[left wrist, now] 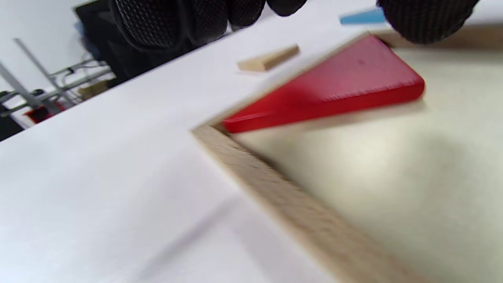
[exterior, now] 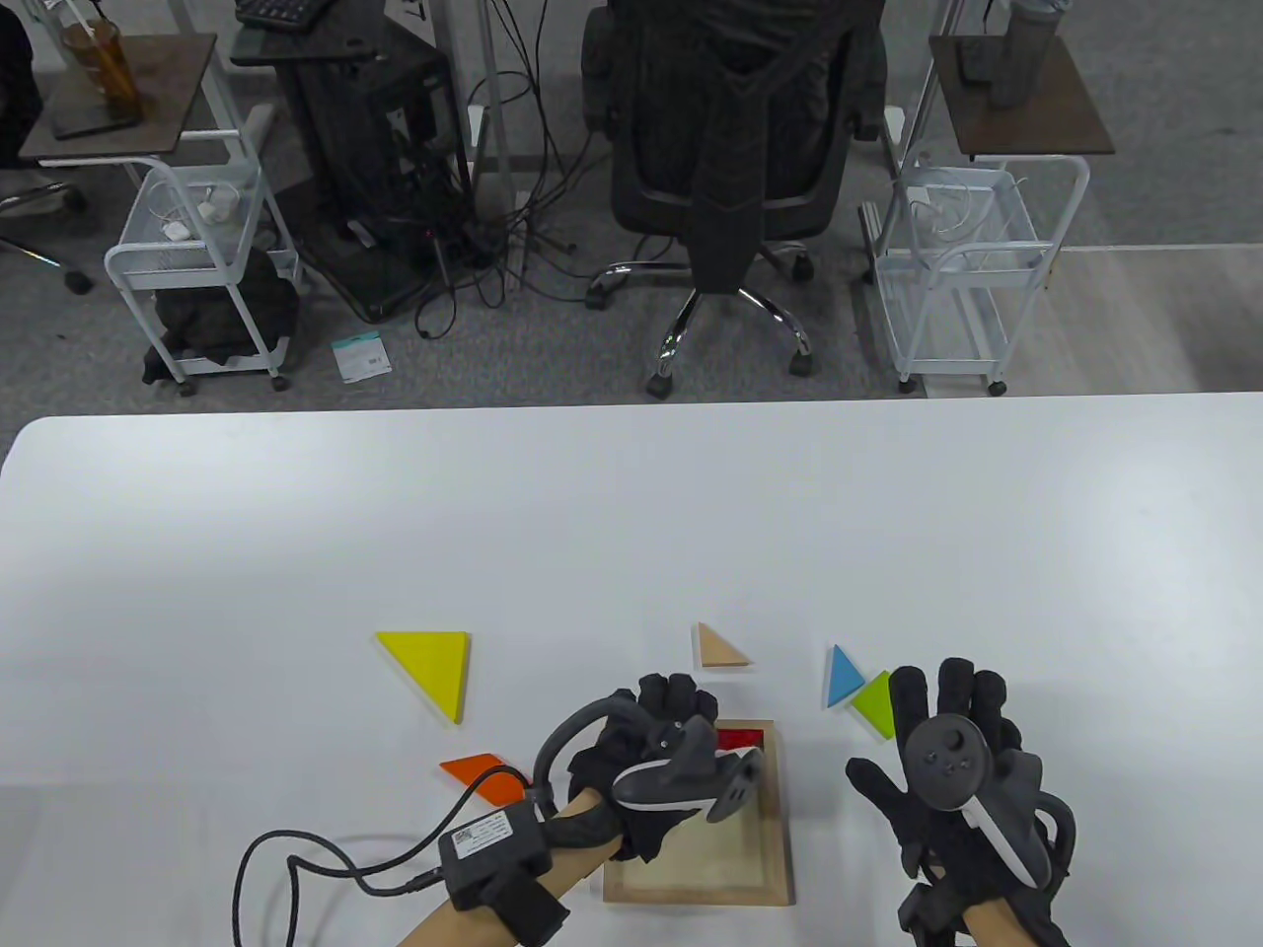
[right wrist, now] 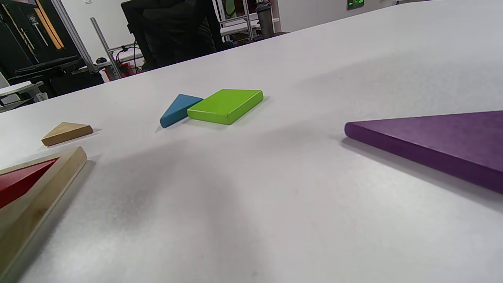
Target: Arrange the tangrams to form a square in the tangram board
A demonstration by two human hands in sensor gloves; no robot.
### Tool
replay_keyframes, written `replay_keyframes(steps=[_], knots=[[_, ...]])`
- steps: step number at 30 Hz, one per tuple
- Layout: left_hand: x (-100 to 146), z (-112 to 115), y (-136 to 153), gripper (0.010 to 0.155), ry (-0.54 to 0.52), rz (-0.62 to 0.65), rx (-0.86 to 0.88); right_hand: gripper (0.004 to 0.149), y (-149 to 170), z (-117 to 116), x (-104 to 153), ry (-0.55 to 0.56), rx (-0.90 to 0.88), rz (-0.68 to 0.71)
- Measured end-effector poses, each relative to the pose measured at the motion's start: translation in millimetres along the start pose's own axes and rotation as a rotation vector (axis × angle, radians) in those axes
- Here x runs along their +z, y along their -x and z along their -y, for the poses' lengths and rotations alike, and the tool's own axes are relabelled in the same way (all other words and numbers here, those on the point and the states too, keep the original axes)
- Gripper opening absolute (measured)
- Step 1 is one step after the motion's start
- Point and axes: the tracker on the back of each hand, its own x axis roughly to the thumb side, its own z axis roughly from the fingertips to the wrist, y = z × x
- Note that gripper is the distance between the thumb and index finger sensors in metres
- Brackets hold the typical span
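Note:
The wooden tangram board [exterior: 780, 799] lies near the table's front edge. A red triangle [exterior: 742, 738] sits in its far corner, along the frame [left wrist: 275, 184]. My left hand [exterior: 681, 705] hovers over that corner with loosely curled fingers [left wrist: 177, 23]. Its thumb [left wrist: 424, 19] is beside the red triangle's [left wrist: 346, 86] far tip and does not grip it. My right hand [exterior: 903, 735] is spread flat to the right of the board, partly covering the green square [exterior: 873, 705]. A purple triangle [right wrist: 440, 137] shows only in the right wrist view.
Loose pieces lie on the white table: a yellow triangle [exterior: 431, 666] and an orange parallelogram [exterior: 481, 774] to the left, a tan triangle [exterior: 718, 648] beyond the board, and a blue triangle [exterior: 842, 677] touching the green square. A sensor cable [exterior: 296, 868] trails at front left.

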Motion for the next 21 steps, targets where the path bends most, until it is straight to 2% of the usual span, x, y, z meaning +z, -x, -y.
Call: replay_keyframes(steps=[4, 7, 10, 13, 16, 18, 21], knots=[[46, 6, 50, 0.087, -0.096, -0.124, 0.156, 0.089, 0, -2, -1, -0.008, 0.001, 0.001], [80, 26, 79, 0.087, -0.135, -0.221, 0.245, 0.089, -1, -4, -2, -0.017, 0.015, 0.002], [108, 51, 100, 0.087, -0.123, -0.299, 0.311, 0.089, -2, -6, -2, -0.020, 0.025, 0.003], [121, 74, 109, 0.087, -0.116, -0.339, 0.355, 0.089, -2, -7, -2, -0.023, 0.033, -0.003], [124, 91, 112, 0.087, -0.120, -0.349, 0.371, 0.089, 1, -7, -4, -0.028, 0.030, -0.020], [125, 95, 112, 0.087, -0.094, -0.338, 0.357, 0.089, 3, -6, -5, -0.031, 0.021, -0.033], [129, 97, 112, 0.086, -0.110, -0.338, 0.349, 0.089, 11, 0, -6, -0.027, -0.021, -0.058]])
